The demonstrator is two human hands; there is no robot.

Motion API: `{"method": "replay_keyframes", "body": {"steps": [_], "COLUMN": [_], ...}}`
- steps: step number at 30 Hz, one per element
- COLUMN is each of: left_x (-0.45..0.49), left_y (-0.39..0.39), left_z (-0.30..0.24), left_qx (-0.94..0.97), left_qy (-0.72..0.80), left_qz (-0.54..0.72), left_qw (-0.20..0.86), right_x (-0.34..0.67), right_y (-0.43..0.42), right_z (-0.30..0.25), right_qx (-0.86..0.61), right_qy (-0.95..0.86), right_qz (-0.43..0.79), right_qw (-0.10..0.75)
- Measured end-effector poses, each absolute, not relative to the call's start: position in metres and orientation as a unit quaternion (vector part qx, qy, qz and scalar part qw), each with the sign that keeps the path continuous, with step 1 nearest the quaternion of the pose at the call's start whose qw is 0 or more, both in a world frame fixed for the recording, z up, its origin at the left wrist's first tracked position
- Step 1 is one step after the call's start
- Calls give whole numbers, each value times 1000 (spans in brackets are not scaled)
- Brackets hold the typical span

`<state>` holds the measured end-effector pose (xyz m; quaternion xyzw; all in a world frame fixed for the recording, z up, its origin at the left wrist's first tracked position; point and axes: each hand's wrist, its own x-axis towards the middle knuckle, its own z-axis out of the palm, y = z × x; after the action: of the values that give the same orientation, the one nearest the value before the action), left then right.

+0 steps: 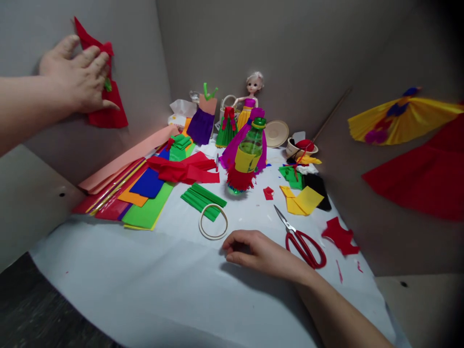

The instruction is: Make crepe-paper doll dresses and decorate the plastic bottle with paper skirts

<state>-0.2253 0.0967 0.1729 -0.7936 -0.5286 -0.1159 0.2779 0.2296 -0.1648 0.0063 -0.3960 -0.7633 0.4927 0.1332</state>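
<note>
My left hand lies flat with its fingers spread against a red crepe-paper piece on the left wall. A bit of green shows beside the fingers; the palm hides part of the red piece. On the white table, my right hand rests with fingers loosely curled, a gap between thumb and fingers, and nothing visible in it. Just beyond its fingertips lies a roll of tape, partly over folded green paper. Red-handled scissors lie beside my right wrist, blades slightly apart.
Behind stand a green bottle wrapped in yellow and red, a doll and small paper dresses. Coloured sheets lie left; yellow scraps and a red cutout lie right. A yellow fan-shaped piece hangs on the right wall.
</note>
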Motion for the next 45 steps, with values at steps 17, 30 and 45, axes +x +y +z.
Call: {"method": "replay_keyframes", "body": {"steps": [17,30,45], "left_x": [-90,2,-11], "left_y": [22,-43,-85], "left_z": [68,10,-33], "left_qx": [-786,-758,-819], "left_qy": [-518,-561,-486], "left_qz": [-209,-330,-296], "left_qw": [267,52,-76], "right_x": [229,226,219], "right_y": [-166,-167,-152], "right_z": [7,6,-28], "right_qx": [-391,-407,-394], "right_qy": [-768,-768,-875], "right_qz": [491,464,170], "right_qw": [123,170,223]}}
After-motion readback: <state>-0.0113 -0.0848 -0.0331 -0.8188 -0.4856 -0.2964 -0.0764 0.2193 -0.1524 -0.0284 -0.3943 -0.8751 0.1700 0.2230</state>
